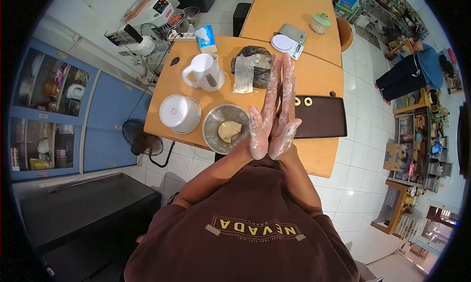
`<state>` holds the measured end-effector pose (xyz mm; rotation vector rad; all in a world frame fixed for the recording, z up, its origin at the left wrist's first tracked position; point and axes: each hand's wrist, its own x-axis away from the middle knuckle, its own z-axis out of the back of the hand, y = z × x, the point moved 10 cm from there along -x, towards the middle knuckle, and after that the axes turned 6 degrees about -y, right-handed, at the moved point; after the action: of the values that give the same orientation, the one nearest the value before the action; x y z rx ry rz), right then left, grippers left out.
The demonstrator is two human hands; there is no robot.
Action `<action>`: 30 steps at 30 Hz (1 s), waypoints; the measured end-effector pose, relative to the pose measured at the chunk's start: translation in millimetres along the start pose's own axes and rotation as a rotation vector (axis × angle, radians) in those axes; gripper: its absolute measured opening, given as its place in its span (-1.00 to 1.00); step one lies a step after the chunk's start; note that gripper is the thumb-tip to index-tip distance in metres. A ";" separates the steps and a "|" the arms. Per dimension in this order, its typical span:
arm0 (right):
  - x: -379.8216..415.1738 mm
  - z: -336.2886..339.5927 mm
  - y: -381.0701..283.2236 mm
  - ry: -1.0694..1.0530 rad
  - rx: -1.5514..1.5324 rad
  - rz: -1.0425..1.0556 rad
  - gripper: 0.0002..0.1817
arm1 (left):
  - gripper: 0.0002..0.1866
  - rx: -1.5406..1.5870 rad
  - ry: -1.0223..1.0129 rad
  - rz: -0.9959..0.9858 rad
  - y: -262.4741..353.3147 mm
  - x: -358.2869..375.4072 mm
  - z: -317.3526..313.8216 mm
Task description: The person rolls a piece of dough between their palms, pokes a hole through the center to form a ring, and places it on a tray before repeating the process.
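My left hand [265, 124] and my right hand [285, 126] are raised over the table's front, palms facing each other and fingers stretched out. Both are coated in white flour, perhaps over thin gloves. Whether a bit of dough lies between the palms is hidden. Just left of my hands, a metal bowl [209, 131] holds a lump of dough [229, 131]. On the right, partly behind my right hand, lies a dark baking tray [321, 120] with dough rings [308, 101] near its far left corner.
On the wooden table [319, 157] stand a white lidded tub [180, 114], a white electric kettle [205, 73], a tissue box [207, 40], a plastic bag of flour [244, 73] and a kitchen scale [287, 45]. A fan [141, 137] sits left. Another person [417, 71] stands far right.
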<state>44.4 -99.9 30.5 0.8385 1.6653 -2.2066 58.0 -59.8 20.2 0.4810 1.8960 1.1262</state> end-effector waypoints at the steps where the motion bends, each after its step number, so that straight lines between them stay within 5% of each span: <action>1: 0.4 -1.5 0.8 -0.005 -0.003 -0.008 0.13 | -0.02 0.018 -0.002 0.002 2.1 0.1 1.7; 8: 5.9 -11.8 -13.2 -0.044 0.027 0.121 0.13 | -0.01 0.249 0.147 0.023 0.2 -6.9 10.9; 18: 3.8 5.3 -17.9 -0.013 0.024 0.084 0.13 | 0.13 -0.077 0.024 0.012 6.5 -7.4 -2.8; 21: 1.1 1.8 -13.7 -0.023 0.032 0.051 0.13 | 0.04 0.164 0.032 0.024 5.8 -1.6 -0.2; 30: 3.7 -6.1 -11.5 -0.035 0.049 0.117 0.11 | 0.04 0.191 0.065 0.026 7.6 -3.1 1.6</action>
<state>37.2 -90.0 36.4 0.8807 1.5113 -2.1779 60.3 -57.1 27.8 0.5823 2.0710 0.9926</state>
